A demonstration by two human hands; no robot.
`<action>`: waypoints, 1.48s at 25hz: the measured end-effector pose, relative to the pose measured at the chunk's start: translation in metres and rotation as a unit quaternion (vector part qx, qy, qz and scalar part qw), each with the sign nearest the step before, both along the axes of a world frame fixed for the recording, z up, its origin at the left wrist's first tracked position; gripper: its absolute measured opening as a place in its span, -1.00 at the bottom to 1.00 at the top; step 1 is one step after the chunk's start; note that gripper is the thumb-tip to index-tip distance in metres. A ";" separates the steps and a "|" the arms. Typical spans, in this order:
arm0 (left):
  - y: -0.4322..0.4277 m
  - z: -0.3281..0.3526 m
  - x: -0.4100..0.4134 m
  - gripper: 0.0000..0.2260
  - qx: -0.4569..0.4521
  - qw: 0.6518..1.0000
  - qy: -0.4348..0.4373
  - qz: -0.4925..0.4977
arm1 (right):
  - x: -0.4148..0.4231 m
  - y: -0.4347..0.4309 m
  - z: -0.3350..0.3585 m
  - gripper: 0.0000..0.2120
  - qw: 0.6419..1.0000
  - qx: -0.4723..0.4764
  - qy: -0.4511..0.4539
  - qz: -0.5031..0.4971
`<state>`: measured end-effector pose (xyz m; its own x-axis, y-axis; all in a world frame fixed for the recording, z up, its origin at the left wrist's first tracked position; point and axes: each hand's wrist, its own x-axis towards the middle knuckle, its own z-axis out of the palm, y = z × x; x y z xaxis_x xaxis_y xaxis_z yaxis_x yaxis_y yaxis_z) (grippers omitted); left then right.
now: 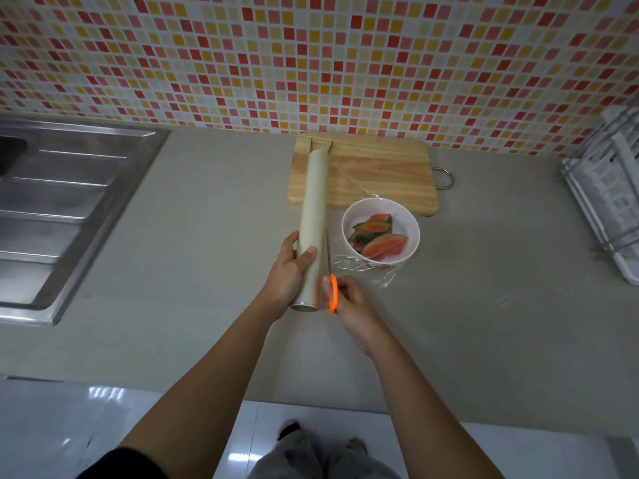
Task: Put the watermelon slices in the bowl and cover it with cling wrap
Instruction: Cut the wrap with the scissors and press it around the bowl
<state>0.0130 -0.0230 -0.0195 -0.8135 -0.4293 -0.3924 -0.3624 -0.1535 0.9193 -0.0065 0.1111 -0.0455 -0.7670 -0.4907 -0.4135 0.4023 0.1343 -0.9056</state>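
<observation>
A white bowl (411,233) on the grey counter holds several watermelon slices (382,244). Clear cling wrap (375,267) is stretched over the bowl from the long cling wrap roll (313,202) lying to its left. My left hand (294,271) grips the near end of the roll. My right hand (349,302) holds orange-handled scissors (331,281), whose blades point away from me along the film between roll and bowl.
A wooden cutting board (380,174) lies behind the bowl against the tiled wall. A steel sink with a drainboard (69,209) is at the left. A white dish rack (608,202) stands at the right edge.
</observation>
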 end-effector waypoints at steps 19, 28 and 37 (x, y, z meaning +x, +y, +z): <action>-0.013 -0.005 0.020 -0.59 0.015 0.999 0.002 -0.036 | -0.038 -0.039 -0.008 -0.71 0.999 0.012 0.033 -0.024; -0.031 -0.004 0.039 -0.62 0.036 0.997 -0.003 -0.071 | -0.045 -0.060 -0.011 -0.60 0.998 0.018 0.044 -0.040; -0.054 -0.002 0.049 -0.63 0.043 0.995 -0.028 -0.090 | -0.058 -0.081 -0.014 -0.61 0.993 0.075 0.061 -0.066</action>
